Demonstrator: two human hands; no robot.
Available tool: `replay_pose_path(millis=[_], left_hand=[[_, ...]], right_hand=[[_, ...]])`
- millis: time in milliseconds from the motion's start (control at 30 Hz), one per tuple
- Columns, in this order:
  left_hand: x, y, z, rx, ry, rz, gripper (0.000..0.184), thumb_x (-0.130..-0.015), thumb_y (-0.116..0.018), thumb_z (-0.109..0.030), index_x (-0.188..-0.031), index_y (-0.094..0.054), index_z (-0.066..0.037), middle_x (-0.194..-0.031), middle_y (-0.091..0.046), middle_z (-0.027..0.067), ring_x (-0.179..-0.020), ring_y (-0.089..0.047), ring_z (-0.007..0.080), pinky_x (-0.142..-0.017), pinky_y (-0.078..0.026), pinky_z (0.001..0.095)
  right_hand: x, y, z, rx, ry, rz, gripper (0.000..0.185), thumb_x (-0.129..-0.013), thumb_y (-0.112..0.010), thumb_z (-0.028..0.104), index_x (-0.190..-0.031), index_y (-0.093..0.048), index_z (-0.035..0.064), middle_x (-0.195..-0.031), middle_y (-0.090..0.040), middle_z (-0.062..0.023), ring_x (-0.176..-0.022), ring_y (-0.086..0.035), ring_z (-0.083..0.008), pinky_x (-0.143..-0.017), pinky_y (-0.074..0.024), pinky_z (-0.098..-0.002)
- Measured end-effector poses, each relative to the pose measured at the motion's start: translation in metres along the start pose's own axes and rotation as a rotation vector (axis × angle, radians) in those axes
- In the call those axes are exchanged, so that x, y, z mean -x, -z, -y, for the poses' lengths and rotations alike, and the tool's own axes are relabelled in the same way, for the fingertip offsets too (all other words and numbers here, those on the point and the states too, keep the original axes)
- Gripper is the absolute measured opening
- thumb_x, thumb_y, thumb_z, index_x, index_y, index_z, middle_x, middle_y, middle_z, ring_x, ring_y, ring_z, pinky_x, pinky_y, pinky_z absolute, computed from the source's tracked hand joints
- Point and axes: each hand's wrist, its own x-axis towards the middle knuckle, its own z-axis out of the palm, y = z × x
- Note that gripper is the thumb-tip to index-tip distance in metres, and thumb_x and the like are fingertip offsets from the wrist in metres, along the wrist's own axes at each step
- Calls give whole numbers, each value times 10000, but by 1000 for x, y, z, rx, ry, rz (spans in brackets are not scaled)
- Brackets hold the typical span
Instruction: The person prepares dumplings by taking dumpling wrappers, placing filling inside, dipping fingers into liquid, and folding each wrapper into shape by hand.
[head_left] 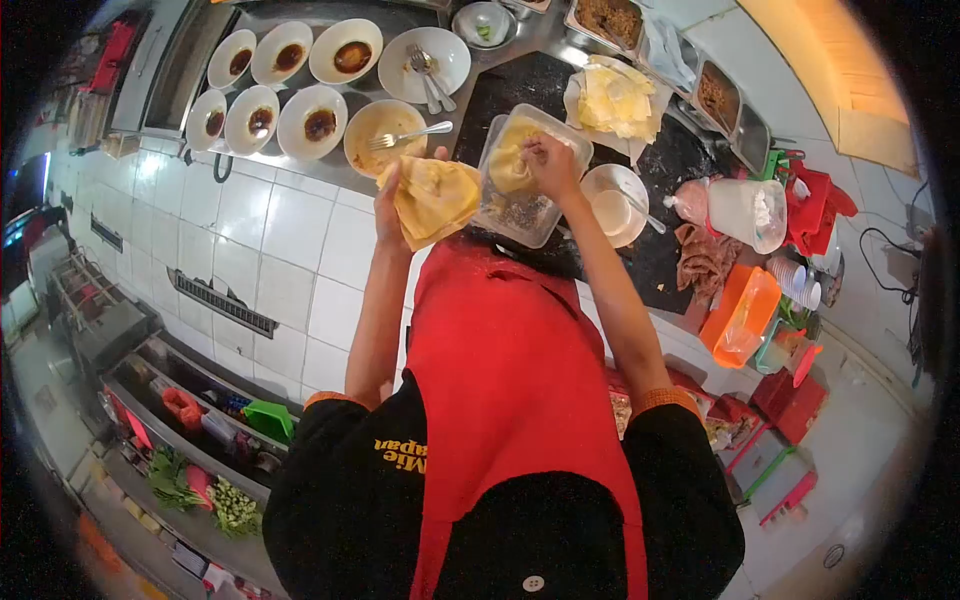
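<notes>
My left hand (388,205) is closed round a stack of thin yellow wrapper sheets (436,203), held up in front of the red apron. To its right, my right hand (552,165) is over a clear plastic container (535,225), fingers pinched at the edge of a yellow wrapper (510,160). That wrapper looks folded and lies inside the container. White dusting shows on the container's floor. What the right fingertips press, beyond the wrapper's edge, is hidden. More yellow wrappers (615,100) are piled on paper behind the container.
Several white bowls with dark sauce (320,125) line the counter at left. A bowl with a fork (375,150) and a plate with cutlery (400,65) sit nearer. On the right are a white bowl with a spoon (612,210), a brown cloth (708,255) and an orange basket (740,315).
</notes>
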Motion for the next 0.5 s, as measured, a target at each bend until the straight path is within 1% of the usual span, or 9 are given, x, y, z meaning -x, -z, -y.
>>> replay_pose_path(millis=[33,67,133,233,267,333,367,433,500], left_hand=[[-2,-1,4,-3,-3,0,564,-1045,-504,-429,-1453,-448,-44,-1489,-494,214,-1324,-532,376,-1103,-445,560],[-4,-2,8,-63,17,62,579,-1047,-498,-428,-1470,-428,-39,-1500,-484,212,-1324,-531,375,-1102,-447,555],[-9,-6,15,-150,59,139,626,-1059,-461,-444,-1523,-370,-35,-1551,-435,187,-1325,-532,367,-1098,-457,538],[-11,-17,24,-277,52,148,657,-1065,-433,-468,-1553,-330,-41,-1586,-395,157,-1347,-518,334,-1110,-452,510],[-19,-9,29,-334,50,157,658,-1070,-421,-470,-1564,-314,-49,-1604,-374,127,-1381,-490,292,-1129,-440,467],[-20,-21,38,-364,61,154,644,-1074,-419,-460,-1562,-321,-52,-1602,-376,125,-1391,-479,277,-1134,-436,450],[-22,-28,42,-395,75,162,630,-1078,-416,-450,-1559,-327,-54,-1601,-377,123,-1402,-468,261,-1139,-431,433],[-29,-32,53,-385,111,198,611,-1084,-409,-449,-1547,-349,-55,-1568,-425,116,-1391,-481,252,-1136,-433,419],[-33,-37,63,-406,190,134,597,-1086,-402,-468,-1537,-375,-79,-1505,-492,104,-1344,-527,245,-1104,-464,412]], right_hand=[[-1,-7,-4,66,62,-131,173,-873,-699,81,-1010,-667,-19,-939,-724,-158,-848,-717,-299,-798,-578,-374],[-3,-9,-9,63,65,-131,173,-873,-699,81,-1010,-667,-19,-939,-724,-158,-848,-717,-299,-798,-578,-374],[-4,-8,-10,354,401,-314,161,-874,-710,81,-1009,-679,1,-968,-725,-142,-884,-698,-317,-809,-556,-395],[2,-3,12,321,373,-354,217,-835,-770,77,-1038,-706,40,-1041,-729,-121,-958,-697,-253,-835,-539,-353],[7,3,32,315,373,-351,217,-835,-770,77,-1038,-706,40,-1041,-729,-121,-958,-697,-253,-835,-539,-353],[25,20,78,-68,149,-139,223,-835,-784,80,-1043,-716,40,-1082,-728,-108,-976,-688,-231,-840,-532,-345],[31,25,92,-63,145,-145,223,-835,-784,80,-1043,-716,40,-1082,-728,-108,-976,-688,-231,-840,-532,-345],[41,35,107,-74,214,-71,271,-810,-824,173,-1017,-720,33,-1009,-733,-122,-935,-686,-304,-852,-531,-390],[46,42,104,1,245,-66,260,-814,-809,138,-1043,-731,44,-1024,-738,-110,-943,-681,-298,-875,-530,-396]])
